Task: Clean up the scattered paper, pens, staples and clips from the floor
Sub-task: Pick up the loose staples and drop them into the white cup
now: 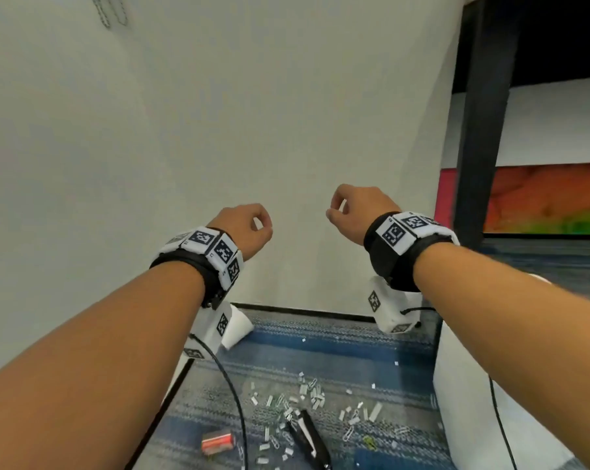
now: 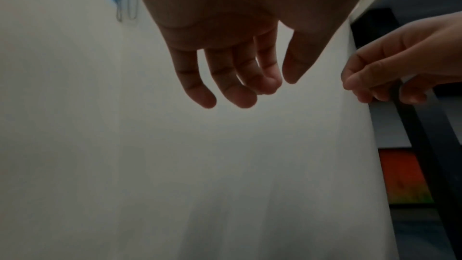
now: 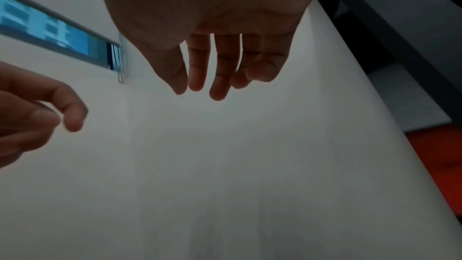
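Both hands are raised in front of a white wall, well above the floor. My left hand [image 1: 253, 228] has loosely curled fingers with thumb and forefinger near each other; its fingers [image 2: 232, 86] hang relaxed and hold nothing. My right hand [image 1: 348, 208] is likewise loosely curled, and its fingers [image 3: 217, 78] are empty. Below on the blue-grey carpet lie several scattered staple strips and paper clips [image 1: 300, 398], a black stapler-like object [image 1: 309, 435] and a small red staple box [image 1: 218, 442]. A white sheet [image 1: 239, 329] lies by the wall.
A black table leg [image 1: 480, 130] stands at the right. A large white sheet-like surface [image 1: 470, 395] covers the floor at the right. Thin black cables [image 1: 232, 385] hang from the wrist cameras. A window with hanging cords [image 3: 62, 33] is high on the wall.
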Action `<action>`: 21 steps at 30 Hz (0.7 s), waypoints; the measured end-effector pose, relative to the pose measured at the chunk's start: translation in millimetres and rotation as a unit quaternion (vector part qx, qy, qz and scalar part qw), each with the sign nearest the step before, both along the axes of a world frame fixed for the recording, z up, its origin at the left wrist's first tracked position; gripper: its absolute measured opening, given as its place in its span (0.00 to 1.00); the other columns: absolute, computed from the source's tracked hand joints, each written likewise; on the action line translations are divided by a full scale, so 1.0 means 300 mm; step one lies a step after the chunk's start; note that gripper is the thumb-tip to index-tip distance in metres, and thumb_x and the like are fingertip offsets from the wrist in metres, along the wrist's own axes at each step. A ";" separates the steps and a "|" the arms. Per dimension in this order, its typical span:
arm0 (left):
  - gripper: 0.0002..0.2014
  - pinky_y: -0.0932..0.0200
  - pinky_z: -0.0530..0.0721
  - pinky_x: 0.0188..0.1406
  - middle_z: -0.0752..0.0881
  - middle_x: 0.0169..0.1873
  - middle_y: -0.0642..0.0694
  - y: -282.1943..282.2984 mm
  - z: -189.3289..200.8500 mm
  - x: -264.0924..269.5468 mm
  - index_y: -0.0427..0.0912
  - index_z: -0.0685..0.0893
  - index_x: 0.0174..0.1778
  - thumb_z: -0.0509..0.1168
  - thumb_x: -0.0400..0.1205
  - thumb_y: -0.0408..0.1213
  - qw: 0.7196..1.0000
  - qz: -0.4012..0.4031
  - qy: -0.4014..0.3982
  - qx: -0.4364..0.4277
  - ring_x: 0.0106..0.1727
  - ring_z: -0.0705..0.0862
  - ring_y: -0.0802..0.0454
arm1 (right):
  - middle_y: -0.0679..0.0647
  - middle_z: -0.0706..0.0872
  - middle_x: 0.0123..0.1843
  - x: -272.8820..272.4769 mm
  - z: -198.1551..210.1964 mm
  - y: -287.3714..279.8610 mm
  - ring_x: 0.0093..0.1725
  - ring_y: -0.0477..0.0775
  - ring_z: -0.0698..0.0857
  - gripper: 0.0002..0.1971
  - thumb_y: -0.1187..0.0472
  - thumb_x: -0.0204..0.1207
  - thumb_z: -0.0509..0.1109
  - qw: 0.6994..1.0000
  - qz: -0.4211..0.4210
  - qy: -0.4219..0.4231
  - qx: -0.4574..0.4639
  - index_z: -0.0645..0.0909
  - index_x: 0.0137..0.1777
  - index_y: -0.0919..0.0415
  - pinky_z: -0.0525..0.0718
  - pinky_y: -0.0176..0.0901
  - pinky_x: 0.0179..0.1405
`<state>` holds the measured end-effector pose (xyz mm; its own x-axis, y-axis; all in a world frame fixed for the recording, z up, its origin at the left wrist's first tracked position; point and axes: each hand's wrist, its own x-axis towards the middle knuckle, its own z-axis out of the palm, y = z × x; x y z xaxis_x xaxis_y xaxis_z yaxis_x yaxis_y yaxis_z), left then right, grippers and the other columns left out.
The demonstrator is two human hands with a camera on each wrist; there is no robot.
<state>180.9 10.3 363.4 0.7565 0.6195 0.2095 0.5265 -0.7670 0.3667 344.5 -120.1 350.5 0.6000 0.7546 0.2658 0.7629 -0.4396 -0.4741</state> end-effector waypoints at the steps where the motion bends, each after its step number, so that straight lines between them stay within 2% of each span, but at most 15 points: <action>1: 0.02 0.63 0.72 0.29 0.81 0.31 0.50 0.004 -0.064 -0.042 0.53 0.81 0.41 0.63 0.77 0.42 1.000 -0.001 0.018 -0.001 0.37 0.81 0.47 | 0.52 0.86 0.48 -0.030 -0.073 0.006 0.47 0.57 0.83 0.09 0.48 0.77 0.62 1.000 0.004 0.011 -0.012 0.79 0.51 0.50 0.83 0.46 0.45; 4: 0.05 0.60 0.72 0.35 0.78 0.28 0.53 0.014 -0.236 -0.162 0.51 0.80 0.38 0.62 0.79 0.43 0.997 0.010 0.071 -0.018 0.38 0.79 0.48 | 0.53 0.86 0.49 -0.130 -0.287 0.015 0.47 0.57 0.83 0.09 0.49 0.78 0.62 0.998 0.014 0.045 -0.037 0.79 0.52 0.51 0.82 0.45 0.45; 6: 0.11 0.60 0.71 0.38 0.78 0.29 0.51 0.030 -0.340 -0.228 0.48 0.79 0.34 0.61 0.80 0.47 0.994 0.018 0.105 -0.028 0.38 0.77 0.48 | 0.55 0.86 0.48 -0.194 -0.430 0.010 0.45 0.57 0.83 0.09 0.51 0.80 0.60 0.996 0.022 0.076 -0.043 0.78 0.52 0.52 0.82 0.45 0.44; 8: 0.16 0.59 0.71 0.36 0.79 0.29 0.47 0.043 -0.436 -0.280 0.45 0.78 0.31 0.59 0.81 0.49 0.990 0.024 0.132 -0.041 0.38 0.77 0.47 | 0.55 0.87 0.46 -0.255 -0.574 -0.006 0.44 0.57 0.84 0.09 0.52 0.80 0.60 0.992 0.036 0.108 -0.061 0.78 0.52 0.54 0.82 0.45 0.44; 11: 0.14 0.60 0.68 0.35 0.79 0.31 0.47 0.071 -0.584 -0.336 0.49 0.75 0.28 0.62 0.80 0.46 0.987 0.042 0.135 -0.074 0.38 0.77 0.47 | 0.52 0.83 0.44 -0.324 -0.766 -0.024 0.46 0.57 0.83 0.07 0.51 0.80 0.60 0.983 0.046 0.138 -0.114 0.76 0.51 0.53 0.81 0.45 0.45; 14: 0.05 0.62 0.70 0.40 0.81 0.38 0.45 0.110 -0.718 -0.352 0.50 0.77 0.37 0.65 0.78 0.38 0.984 0.050 0.139 -0.098 0.42 0.78 0.46 | 0.51 0.84 0.45 -0.346 -0.915 -0.027 0.46 0.55 0.82 0.08 0.48 0.80 0.61 0.974 0.045 0.147 -0.165 0.74 0.53 0.51 0.78 0.44 0.43; 16: 0.04 0.62 0.72 0.43 0.83 0.43 0.42 0.163 -0.794 -0.335 0.48 0.80 0.44 0.67 0.77 0.36 0.981 0.049 0.158 -0.097 0.45 0.80 0.45 | 0.51 0.85 0.48 -0.346 -1.005 -0.017 0.47 0.55 0.82 0.09 0.46 0.79 0.61 0.970 0.038 0.159 -0.181 0.73 0.52 0.49 0.80 0.46 0.45; 19: 0.13 0.56 0.77 0.51 0.81 0.54 0.37 0.261 -0.897 -0.297 0.42 0.81 0.55 0.69 0.74 0.35 0.979 0.068 0.171 -0.087 0.54 0.81 0.39 | 0.51 0.84 0.48 -0.347 -1.114 0.019 0.50 0.57 0.82 0.08 0.45 0.77 0.61 0.964 0.030 0.173 -0.200 0.71 0.50 0.46 0.82 0.48 0.48; 21: 0.18 0.52 0.78 0.55 0.78 0.59 0.35 0.329 -0.963 -0.264 0.42 0.80 0.59 0.69 0.73 0.36 0.976 0.080 0.188 -0.080 0.56 0.80 0.36 | 0.51 0.83 0.47 -0.353 -1.177 0.061 0.51 0.58 0.82 0.07 0.44 0.76 0.62 0.961 0.017 0.189 -0.200 0.71 0.48 0.45 0.82 0.48 0.48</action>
